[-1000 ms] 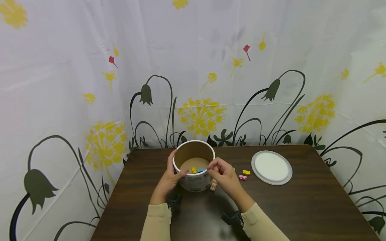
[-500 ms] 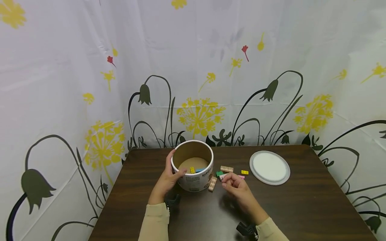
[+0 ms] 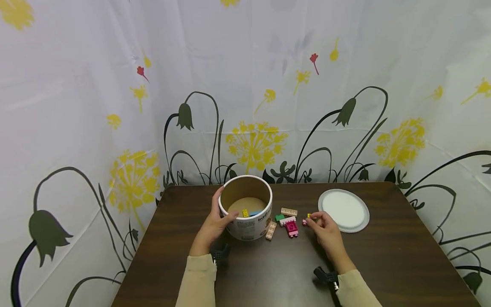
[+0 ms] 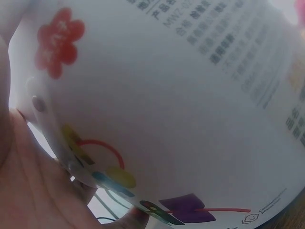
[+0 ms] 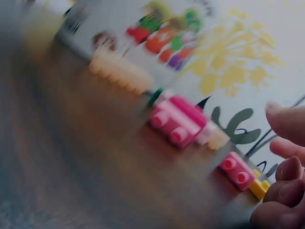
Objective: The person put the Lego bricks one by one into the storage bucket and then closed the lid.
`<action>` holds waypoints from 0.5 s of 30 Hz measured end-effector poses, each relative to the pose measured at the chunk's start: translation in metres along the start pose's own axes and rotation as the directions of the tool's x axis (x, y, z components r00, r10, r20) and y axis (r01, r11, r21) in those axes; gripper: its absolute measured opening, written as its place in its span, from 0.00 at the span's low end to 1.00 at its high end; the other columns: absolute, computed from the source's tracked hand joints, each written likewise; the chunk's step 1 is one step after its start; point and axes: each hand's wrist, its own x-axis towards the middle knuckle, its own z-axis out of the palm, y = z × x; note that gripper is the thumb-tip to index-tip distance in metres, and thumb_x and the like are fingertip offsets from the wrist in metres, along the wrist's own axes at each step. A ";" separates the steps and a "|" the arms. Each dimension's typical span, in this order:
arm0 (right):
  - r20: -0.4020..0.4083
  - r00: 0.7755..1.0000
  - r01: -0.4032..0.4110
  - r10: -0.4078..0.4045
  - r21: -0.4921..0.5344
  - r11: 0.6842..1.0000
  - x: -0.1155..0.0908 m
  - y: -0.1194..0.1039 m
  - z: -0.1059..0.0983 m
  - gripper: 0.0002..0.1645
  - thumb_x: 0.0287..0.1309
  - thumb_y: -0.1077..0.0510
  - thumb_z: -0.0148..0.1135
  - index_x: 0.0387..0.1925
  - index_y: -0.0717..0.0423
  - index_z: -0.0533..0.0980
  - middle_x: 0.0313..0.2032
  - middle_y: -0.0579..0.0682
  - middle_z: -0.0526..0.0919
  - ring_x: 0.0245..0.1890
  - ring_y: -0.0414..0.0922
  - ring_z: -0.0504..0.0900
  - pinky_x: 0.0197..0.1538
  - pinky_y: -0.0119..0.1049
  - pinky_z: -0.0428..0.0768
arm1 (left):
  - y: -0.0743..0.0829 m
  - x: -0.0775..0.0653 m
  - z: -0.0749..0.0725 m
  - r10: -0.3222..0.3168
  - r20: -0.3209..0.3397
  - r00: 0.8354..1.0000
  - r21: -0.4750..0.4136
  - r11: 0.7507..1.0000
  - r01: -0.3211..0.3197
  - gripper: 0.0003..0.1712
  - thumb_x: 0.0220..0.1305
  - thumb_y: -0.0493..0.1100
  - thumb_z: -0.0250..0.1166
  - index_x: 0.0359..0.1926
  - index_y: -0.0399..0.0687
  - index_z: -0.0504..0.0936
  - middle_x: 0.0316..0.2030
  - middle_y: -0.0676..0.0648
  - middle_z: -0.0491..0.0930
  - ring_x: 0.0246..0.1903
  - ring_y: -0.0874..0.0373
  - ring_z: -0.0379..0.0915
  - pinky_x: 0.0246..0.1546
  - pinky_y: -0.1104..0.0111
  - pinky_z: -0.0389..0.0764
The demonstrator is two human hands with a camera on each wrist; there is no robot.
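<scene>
Presently the left hand (image 3: 215,224) grips the printed white tub (image 3: 245,231), its thumb over the near rim and its fingers around the left side of the wall. Inside the tub, on its floor towards the near wall, lie a yellow brick (image 3: 245,212) and, just to its right, a blue piece (image 3: 255,213). The tub stands towards the far edge of the dark wooden counter (image 3: 264,273). To the right of the tub, the right hand (image 3: 328,233) is loosely bent, one digit parted from the more curled ones; it sits near a small pink brick (image 5: 237,170) and a second yellow one (image 5: 259,187), though whether a fingertip touches the latter I cannot tell. Nearer to the tub on that side are a peach brick (image 3: 271,230) just beside its wall, a green brick (image 3: 279,217), a pale pink brick (image 3: 287,221), a magenta brick (image 3: 291,227) and another peach piece (image 3: 289,212) farther back. Well to the right of the tub lies a round white disc (image 3: 343,210). Behind the tub hangs a flower-patterned curtain (image 3: 245,85).
</scene>
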 end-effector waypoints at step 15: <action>0.001 0.996 -0.081 0.086 -0.325 0.942 -0.001 -0.014 0.011 0.17 0.67 0.55 0.76 0.53 0.58 0.87 0.19 0.47 0.72 0.10 0.48 0.72 0.17 0.39 0.73 | 0.002 -0.001 -0.002 0.002 0.004 1.000 -0.009 1.000 -0.002 0.60 0.68 0.50 0.74 0.87 0.71 0.43 0.85 0.36 0.49 0.81 0.31 0.53 0.79 0.38 0.56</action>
